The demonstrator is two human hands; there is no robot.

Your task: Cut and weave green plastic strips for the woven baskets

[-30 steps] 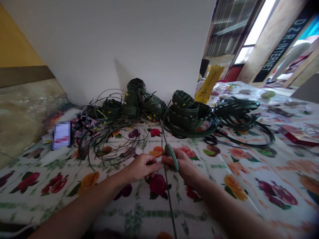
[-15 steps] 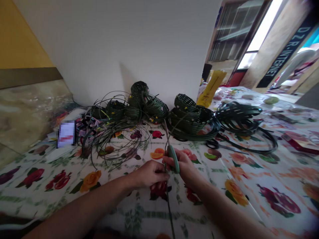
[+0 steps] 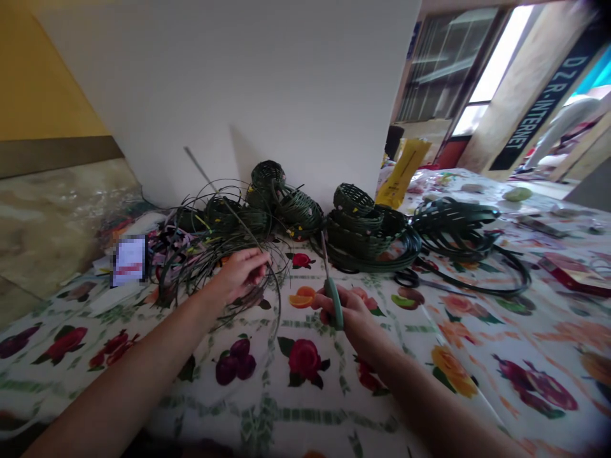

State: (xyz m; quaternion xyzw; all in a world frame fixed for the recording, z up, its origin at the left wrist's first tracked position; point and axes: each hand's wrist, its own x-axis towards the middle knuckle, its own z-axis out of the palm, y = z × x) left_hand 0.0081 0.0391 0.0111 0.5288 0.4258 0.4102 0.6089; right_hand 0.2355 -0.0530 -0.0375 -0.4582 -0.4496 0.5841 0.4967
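Note:
A thin dark green strip (image 3: 238, 217) is pinched in the closed fingers of my left hand (image 3: 244, 270). One end points up and left in front of the white wall, while the other hangs down in a curve toward the tablecloth. My right hand (image 3: 352, 312) is closed around green-handled scissors (image 3: 333, 299), their narrow blade pointing away from me; the lower handle is partly hidden by my fingers. Below my left hand lies a tangle of thin dark strands (image 3: 217, 280).
Small green woven baskets (image 3: 298, 210) stand along the wall, with more baskets (image 3: 356, 219) to the right. Beyond them are a bundle of green strips (image 3: 453, 219) and black-handled scissors (image 3: 407, 277). A phone (image 3: 130, 261) lies left on the flowered tablecloth (image 3: 229, 413).
My left hand has moved left and away from me, carrying the strip from beside the scissors to above the strands. My right hand stays nearly in place with the scissors.

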